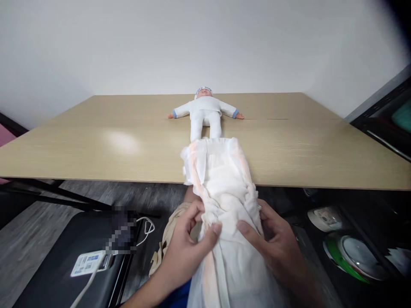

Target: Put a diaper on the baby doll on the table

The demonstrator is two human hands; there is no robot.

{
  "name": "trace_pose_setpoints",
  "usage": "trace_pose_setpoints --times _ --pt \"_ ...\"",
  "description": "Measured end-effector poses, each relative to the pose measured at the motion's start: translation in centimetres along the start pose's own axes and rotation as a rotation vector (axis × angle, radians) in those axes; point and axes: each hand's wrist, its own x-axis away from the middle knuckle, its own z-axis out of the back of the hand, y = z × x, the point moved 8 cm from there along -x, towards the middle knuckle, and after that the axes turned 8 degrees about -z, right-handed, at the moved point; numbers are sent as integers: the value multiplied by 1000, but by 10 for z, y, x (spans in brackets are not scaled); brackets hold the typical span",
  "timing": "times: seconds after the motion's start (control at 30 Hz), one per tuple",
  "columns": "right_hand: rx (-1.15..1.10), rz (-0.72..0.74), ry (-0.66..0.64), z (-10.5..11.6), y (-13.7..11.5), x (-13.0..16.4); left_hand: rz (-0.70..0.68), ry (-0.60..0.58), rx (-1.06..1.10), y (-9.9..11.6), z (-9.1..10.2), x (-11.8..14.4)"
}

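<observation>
An unfolded white diaper [224, 179] with peach-coloured side strips stretches from my lap up over the table's front edge. My left hand [189, 244] grips its left side, thumb on top and fingers curled underneath. On the right side, my right hand [272, 239] pinches the diaper in the same way. Its padding is wrinkled between my thumbs. Beyond its far end, a baby doll [205, 113] in white clothes with blue cuffs lies on its back, arms spread and feet toward me. The diaper's far end touches or overlaps the doll's feet in view; I cannot tell which.
The wooden table [128, 149] reaches back to a white wall. At lower left stands a black seat [54, 256] with a white cable [93, 278] and a labelled device [86, 263]. A dark shelf at right holds a round green-rimmed container [353, 256].
</observation>
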Motion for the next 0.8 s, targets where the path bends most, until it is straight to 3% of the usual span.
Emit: trace_pose_setpoints --times 0.17,0.3,0.4,0.47,0.53,0.63,0.7,0.8 --pt "144 32 54 -30 16 -47 74 93 64 -45 29 -38" --pt "439 78 183 -27 35 -55 178 73 138 -86 38 -43" --pt "563 201 442 -14 19 -51 219 52 150 -103 41 -37" --pt "608 341 532 -18 -1 -54 233 43 148 -108 41 -33" --pt "666 484 456 -37 -20 -69 229 47 125 -109 41 -32" --pt "797 596 200 -75 -31 -103 168 46 -6 -104 47 -31" --pt "891 593 81 -93 -27 -123 68 40 -232 -94 58 -31" --pt "997 550 -8 -105 -17 -143 -211 87 -667 -60 83 -35"
